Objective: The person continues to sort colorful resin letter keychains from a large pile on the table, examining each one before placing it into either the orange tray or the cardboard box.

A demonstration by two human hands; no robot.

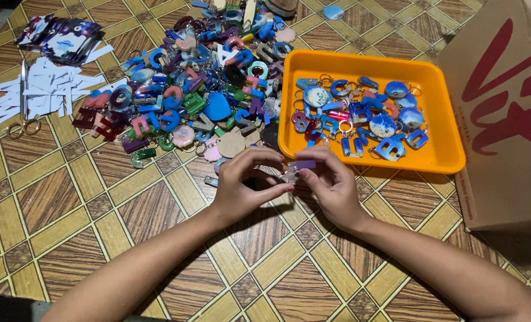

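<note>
Nearest, two bare forearms are extended over a glossy floor (68, 197) patterned like woven brown and tan strips. The left hand (244, 185) and the right hand (331, 185) are brought together at the centre, fingertips pinched narrowly on a small keychain piece (298, 168), a clear glassy part topped by a flat purple bar, held just above the floor. Just beyond the hands and to the right, a smooth orange plastic tray (441, 113) with rounded corners is set down, holding glossy blue letter keychains (361, 116) with metal rings. To the left of the tray, a loose heap of resin letter and heart charms (200, 89) in mixed colours is spread. At the right edge, a corrugated cardboard box (504, 119) is tilted. Far left, white paper strips (48, 89), metal scissors (24, 104) and a stack of dark printed cards (59, 36) are laid.
</note>
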